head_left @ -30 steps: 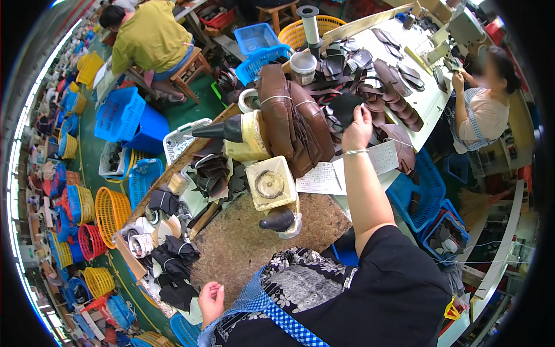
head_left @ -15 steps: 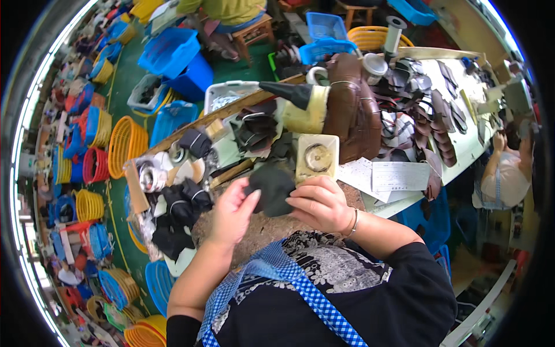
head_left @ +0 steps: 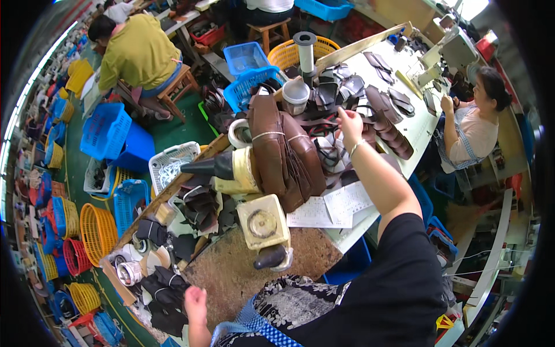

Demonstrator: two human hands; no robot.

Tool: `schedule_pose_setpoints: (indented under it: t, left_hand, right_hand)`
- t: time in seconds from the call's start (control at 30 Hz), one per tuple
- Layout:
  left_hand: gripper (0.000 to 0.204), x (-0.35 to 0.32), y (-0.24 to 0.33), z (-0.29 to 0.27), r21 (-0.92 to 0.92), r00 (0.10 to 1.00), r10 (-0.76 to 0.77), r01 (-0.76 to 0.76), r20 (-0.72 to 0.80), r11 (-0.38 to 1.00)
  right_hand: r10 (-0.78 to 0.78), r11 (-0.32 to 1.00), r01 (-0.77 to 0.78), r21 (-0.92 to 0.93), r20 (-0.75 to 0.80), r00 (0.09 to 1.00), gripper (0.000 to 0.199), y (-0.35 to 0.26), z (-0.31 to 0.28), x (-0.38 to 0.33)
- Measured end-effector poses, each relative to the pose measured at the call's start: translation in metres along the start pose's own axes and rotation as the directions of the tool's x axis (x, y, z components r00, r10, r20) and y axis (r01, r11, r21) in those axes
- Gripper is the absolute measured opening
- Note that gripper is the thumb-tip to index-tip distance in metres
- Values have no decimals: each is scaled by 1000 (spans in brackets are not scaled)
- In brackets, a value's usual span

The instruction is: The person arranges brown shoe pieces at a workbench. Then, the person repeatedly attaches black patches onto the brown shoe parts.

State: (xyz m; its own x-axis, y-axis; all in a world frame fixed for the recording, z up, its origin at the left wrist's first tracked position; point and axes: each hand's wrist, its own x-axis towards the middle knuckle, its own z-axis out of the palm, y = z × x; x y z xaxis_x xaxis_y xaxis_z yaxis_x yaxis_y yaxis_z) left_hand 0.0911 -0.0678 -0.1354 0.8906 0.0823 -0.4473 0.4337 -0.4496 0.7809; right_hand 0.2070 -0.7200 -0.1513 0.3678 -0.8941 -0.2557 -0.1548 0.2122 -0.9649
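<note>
My right hand (head_left: 350, 128) reaches far over the workbench (head_left: 425, 130), its fingers pinched beside the pile of dark straps and cut leather pieces (head_left: 328, 137). Whatever those fingers hold, if anything, is too small to make out. Near the bench's front edge my left hand (head_left: 195, 305) is curled closed, with nothing visible in it, just right of the black bundled pieces (head_left: 163, 288). Between the hands lies a worn brown board (head_left: 231, 266). A pale square block with a round recess (head_left: 263, 222) rests at its far edge, and a dark rounded tip (head_left: 270, 257) sticks out toward me.
Tied brown leather pieces (head_left: 269, 153) stand mid-bench, beside a black cone (head_left: 208, 166), a white tub (head_left: 295, 95) and a spool (head_left: 304, 55). Papers (head_left: 315, 213) lie to their right. Blue baskets (head_left: 107, 130) crowd the left floor. One co-worker (head_left: 477, 124) sits right, another (head_left: 139, 55) far left.
The black round piece that both hands held is no longer in view. My right hand has swung far out to the right-hand pile; my left has drawn down and left. The view has shifted.
</note>
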Motion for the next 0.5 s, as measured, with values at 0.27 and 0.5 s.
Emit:
schedule_pose_setpoints:
  t: [0.27,0.5]
  left_hand:
    - [25,-26,-142,-46,121,993,-117,119,-26,985]
    - [21,-67,-130,-54,204,979,-184,163,89,965]
  right_hand:
    - [-240,920,124,-372,-281,929,72,-8,53,128]
    - [-39,817,-102,-568,-231,972,89,12,35,204]
